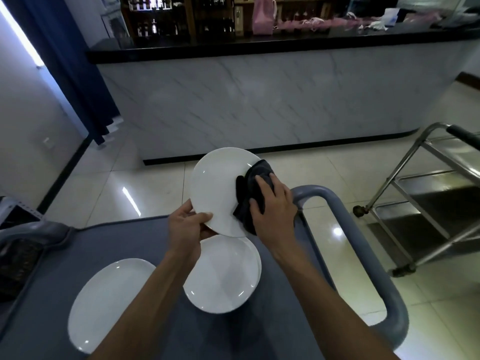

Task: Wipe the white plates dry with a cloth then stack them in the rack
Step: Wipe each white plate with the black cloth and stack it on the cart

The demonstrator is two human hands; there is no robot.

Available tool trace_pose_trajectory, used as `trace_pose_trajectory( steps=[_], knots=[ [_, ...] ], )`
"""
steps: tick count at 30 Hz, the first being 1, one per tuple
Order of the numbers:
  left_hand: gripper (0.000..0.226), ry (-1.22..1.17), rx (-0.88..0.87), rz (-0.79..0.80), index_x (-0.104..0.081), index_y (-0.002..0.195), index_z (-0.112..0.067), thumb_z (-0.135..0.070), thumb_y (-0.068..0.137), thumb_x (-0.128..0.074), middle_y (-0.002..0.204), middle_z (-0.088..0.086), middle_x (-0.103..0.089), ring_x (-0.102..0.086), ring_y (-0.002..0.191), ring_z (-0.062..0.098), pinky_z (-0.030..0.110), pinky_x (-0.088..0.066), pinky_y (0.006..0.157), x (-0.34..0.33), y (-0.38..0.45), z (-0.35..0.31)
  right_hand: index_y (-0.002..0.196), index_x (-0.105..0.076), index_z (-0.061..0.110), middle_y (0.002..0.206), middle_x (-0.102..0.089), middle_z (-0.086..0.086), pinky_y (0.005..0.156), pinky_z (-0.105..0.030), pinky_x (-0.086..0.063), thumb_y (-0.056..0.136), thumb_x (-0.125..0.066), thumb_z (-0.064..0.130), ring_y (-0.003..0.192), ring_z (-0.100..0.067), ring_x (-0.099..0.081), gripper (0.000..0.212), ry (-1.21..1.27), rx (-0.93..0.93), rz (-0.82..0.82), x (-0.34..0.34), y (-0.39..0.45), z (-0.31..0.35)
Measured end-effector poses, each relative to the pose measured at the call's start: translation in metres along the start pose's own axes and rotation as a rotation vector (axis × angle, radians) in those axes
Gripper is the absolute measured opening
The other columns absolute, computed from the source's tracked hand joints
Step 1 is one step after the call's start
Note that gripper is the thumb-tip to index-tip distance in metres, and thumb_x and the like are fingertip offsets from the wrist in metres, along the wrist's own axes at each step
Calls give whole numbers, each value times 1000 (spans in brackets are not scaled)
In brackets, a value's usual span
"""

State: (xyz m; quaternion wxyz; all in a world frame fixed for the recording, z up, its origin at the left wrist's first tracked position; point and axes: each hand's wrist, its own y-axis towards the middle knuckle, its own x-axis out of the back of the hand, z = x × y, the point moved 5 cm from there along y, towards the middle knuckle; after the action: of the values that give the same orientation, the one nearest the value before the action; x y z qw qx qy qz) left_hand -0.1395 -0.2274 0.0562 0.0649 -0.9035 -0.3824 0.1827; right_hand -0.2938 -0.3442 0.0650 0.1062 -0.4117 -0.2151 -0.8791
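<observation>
The left hand (185, 227) pinches the near rim of a raised white plate (218, 188), thumb on top. The right hand (272, 203) presses a dark cloth (253, 193) against that plate's right edge, fingers spread over it. Below the hands, two more plates lie on the grey bench: one (223, 274) directly under the wrists, one (109, 300) off to the left. Three plates in all. A curved grey handle (363, 255) borders the bench right of the hands; beyond it stands a steel trolley (428, 193) on open tiled floor.
</observation>
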Motion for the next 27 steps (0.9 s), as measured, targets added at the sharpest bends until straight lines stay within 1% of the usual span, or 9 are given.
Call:
trace_pose_trajectory(
  steps=[2, 5, 9, 12, 15, 17, 21, 25, 27],
  knots=[
    [39, -32, -9, -25, -72, 105, -9, 18, 82, -56, 93, 17, -75, -70, 81, 37, 54, -62, 72, -4, -1, -1, 150, -41, 31, 160, -30, -2, 105, -56, -37, 98, -56, 33, 144, -26, -26, 54, -11, -7, 5, -4, -4, 1],
    [42, -68, -33, -38, -71, 112, -10, 17, 83, -56, 98, 17, -76, -73, 84, 38, 52, -61, 71, -10, -4, -4, 149, -42, 30, 159, -31, -2, 104, -55, -39, 98, -56, 34, 144, -27, -28, 54, 3, 17, -9, -9, -16, 4],
    [40, -41, -78, -60, -72, 104, -19, 14, 87, -56, 97, 13, -76, -73, 89, 38, 49, -62, 70, -14, -9, -7, 146, -48, 28, 155, -40, -4, 101, -51, -40, 97, -60, 30, 140, -30, -37, 50, 32, 76, -86, -11, -32, 11],
    [39, -27, -97, -80, -71, 107, -17, 13, 89, -55, 104, 18, -74, -73, 88, 37, 44, -62, 67, -15, -10, -7, 145, -49, 27, 154, -42, -2, 107, -45, -36, 100, -58, 25, 140, -27, -38, 46, 109, 148, -137, -11, -43, 11],
    [38, -18, -101, -89, -70, 110, -16, 12, 90, -55, 104, 18, -74, -72, 94, 40, 49, -62, 74, -16, -11, -7, 146, -46, 29, 156, -38, 0, 114, -41, -31, 102, -53, 22, 144, -23, -33, 45, 193, 188, -147, -15, -57, 11],
    [37, -20, -103, -94, -71, 109, -17, 11, 91, -56, 104, 17, -74, -72, 95, 40, 49, -62, 75, -17, -12, -6, 145, -45, 29, 155, -38, -1, 114, -43, -31, 102, -48, 24, 144, -24, -33, 43, 206, 216, -178, -18, -66, 13],
    [32, -15, -115, -88, -71, 110, -15, 8, 93, -56, 104, 18, -75, -73, 86, 31, 36, -62, 67, -17, -15, -5, 145, -43, 31, 156, -37, -1, 111, -49, -37, 97, -43, 29, 143, -26, -34, 48, 148, 291, -194, -23, -73, 20],
    [31, -13, -112, -70, -69, 114, -11, 8, 93, -56, 106, 21, -73, -72, 89, 35, 38, -63, 68, -15, -17, -3, 143, -46, 30, 153, -40, -2, 106, -52, -42, 87, -51, 29, 140, -27, -37, 56, 115, 306, -185, -22, -75, 21],
    [34, 4, -122, -58, -70, 112, -15, 9, 92, -57, 104, 18, -75, -73, 88, 35, 39, -63, 67, -13, -17, -3, 142, -47, 29, 152, -40, -2, 106, -51, -42, 89, -46, 32, 140, -26, -37, 53, 116, 299, -171, -21, -74, 18]
  ],
)
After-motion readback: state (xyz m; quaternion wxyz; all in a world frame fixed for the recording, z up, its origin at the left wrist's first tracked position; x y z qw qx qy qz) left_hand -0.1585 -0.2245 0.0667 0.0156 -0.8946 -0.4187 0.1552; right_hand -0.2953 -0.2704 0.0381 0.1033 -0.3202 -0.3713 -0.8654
